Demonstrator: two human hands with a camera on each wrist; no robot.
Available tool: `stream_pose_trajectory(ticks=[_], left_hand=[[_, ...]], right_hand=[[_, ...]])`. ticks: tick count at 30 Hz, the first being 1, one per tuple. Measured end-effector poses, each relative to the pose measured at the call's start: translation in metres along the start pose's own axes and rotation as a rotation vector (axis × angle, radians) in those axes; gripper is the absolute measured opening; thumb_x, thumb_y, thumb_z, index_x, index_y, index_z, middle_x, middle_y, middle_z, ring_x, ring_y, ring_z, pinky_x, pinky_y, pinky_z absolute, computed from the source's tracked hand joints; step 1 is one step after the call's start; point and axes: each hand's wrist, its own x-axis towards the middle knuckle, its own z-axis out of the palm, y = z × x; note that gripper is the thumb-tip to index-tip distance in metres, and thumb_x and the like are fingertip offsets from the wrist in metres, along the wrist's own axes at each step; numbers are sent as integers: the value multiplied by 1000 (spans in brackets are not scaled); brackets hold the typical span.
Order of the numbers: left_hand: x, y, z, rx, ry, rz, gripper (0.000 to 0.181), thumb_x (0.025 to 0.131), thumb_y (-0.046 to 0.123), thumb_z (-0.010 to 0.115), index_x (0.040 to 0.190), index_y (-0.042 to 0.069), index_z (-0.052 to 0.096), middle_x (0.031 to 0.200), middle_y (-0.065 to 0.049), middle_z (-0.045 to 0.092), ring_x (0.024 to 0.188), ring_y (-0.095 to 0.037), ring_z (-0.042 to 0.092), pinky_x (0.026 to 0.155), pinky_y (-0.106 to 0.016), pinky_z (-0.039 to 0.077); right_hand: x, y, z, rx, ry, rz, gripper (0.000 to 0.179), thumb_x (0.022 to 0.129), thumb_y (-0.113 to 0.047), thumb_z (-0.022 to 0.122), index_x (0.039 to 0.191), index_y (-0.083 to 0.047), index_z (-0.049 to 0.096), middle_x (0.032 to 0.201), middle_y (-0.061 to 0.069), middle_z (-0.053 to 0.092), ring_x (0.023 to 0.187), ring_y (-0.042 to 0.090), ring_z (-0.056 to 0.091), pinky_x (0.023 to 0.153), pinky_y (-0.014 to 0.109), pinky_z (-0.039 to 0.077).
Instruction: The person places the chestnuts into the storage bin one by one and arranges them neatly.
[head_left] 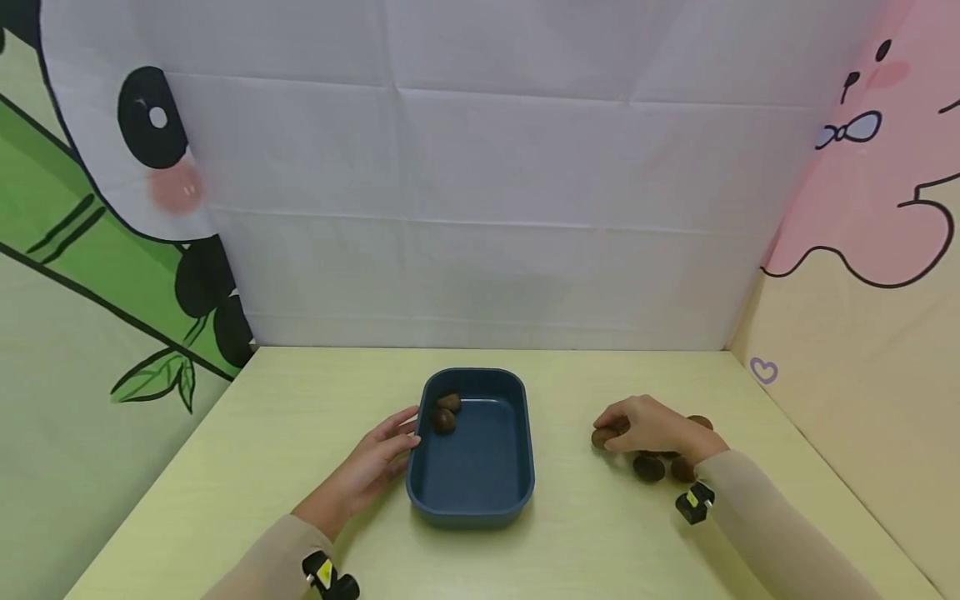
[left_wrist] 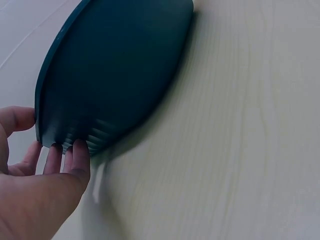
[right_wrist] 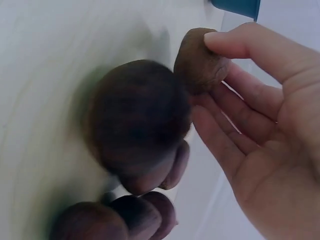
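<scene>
On the table stands a dark blue rectangular tray, with two brown chestnuts in its far left part. My left hand rests its fingertips against the tray's left side, fingers spread and fairly straight; the left wrist view shows these fingers on the outer wall. To the right of the tray, my right hand pinches a brown chestnut between thumb and fingers. Beside and partly beneath this hand lie several more dark brown chestnuts, some hidden by it.
The pale yellow table ends at a white cloth wall at the back. Printed cloth panels stand on the left and right. Bare tabletop lies between the tray and the chestnut pile.
</scene>
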Motion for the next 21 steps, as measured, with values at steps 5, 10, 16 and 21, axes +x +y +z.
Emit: stream_pose_trajectory(ticks=[5,10,16,21], left_hand=[[2,-2,-1,1,-1,0,57,102,9,51,156,8,31,160,-21,27,142,-37,35,113,-55,29],[2,-2,-1,-4,-1,1,58,102,9,52,156,7,32,160,-22,27,142,-37,35,113,-55,29],[0,0,0,-4,-3,-1,58,102,9,51,156,7,31,160,-21,27,142,-37,35,114,-55,28],[-1,1,0,-1,1,-4,58,102,9,51,156,7,31,160,-22,27,142,-37,35,114,-55,28]], right_hand=[[8,-10,-8,12,10,-29,32,90,-20,73,119,-6,71,106,-7,71,96,11,66,84,31,53],[21,-27,-15,11,8,-50,33,90,-22,73,120,-9,72,108,-8,70,98,13,66,87,37,52],[41,-54,-21,34,-20,-101,29,90,-22,73,118,-15,73,111,-9,70,99,12,66,90,37,52],[63,-79,-25,48,-54,-164,29,91,-20,72,119,-15,73,113,-9,70,100,10,66,91,33,52]])
